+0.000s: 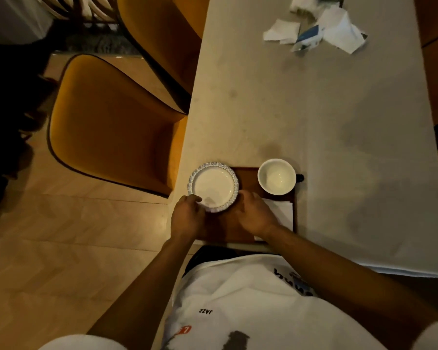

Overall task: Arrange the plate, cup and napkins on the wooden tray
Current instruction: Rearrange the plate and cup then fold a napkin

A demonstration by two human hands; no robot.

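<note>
**A:** Where are your hands right now?

**B:** Both are low at the near edge of the pale desk point(314, 109), over the wooden tray point(248, 178). Your left hand point(187, 215) pinches the near left rim of the plate point(213, 186), thumb on top. Your right hand point(254, 214) is curled, fingers toward the plate's right rim; I cannot tell whether it touches it.

**A:** And where does the plate sit?

**B:** At the tray's far left corner, its left part hanging past the tray edge over the desk. It is white, round, with a blue-patterned scalloped border.

**A:** The cup and the napkins?

**B:** The white cup point(276, 176) stands upright and empty at the tray's far right corner, its dark handle pointing right. The white napkins point(282, 210) lie flat on the tray's right side, just near of the cup, partly under your right wrist.

**A:** Anything else around?

**B:** Crumpled papers point(321, 26) lie far up the desk, well apart. A mustard chair point(106, 122) stands to the left.
</note>
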